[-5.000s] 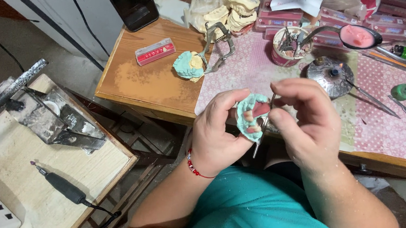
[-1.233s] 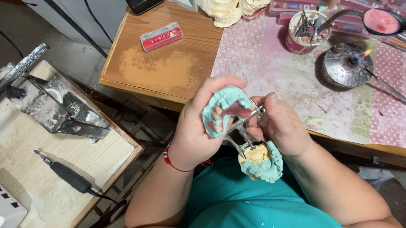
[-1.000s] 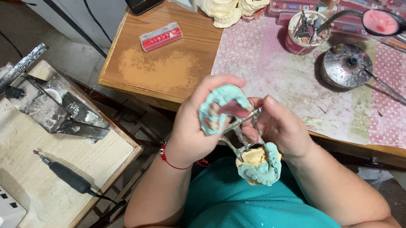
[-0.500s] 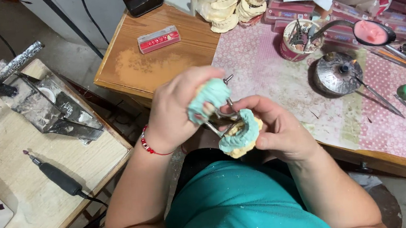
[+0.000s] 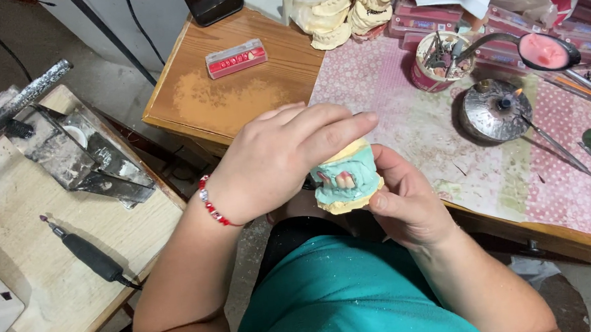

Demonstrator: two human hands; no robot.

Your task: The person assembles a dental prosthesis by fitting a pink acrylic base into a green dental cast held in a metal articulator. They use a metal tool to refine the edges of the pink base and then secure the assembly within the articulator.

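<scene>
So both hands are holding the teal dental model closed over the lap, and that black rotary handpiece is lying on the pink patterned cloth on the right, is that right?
Not quite. The black handpiece lies on the pale side table at the left, not the pink cloth, as the head view shows. Both hands, left and right, do hold the model.

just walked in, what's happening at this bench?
A person holds a teal and cream dental cast with both hands above their lap. The left hand covers its top; the right hand cups it from below. Small teeth show at the front. A lit burner and metal tools sit on the table.
</scene>
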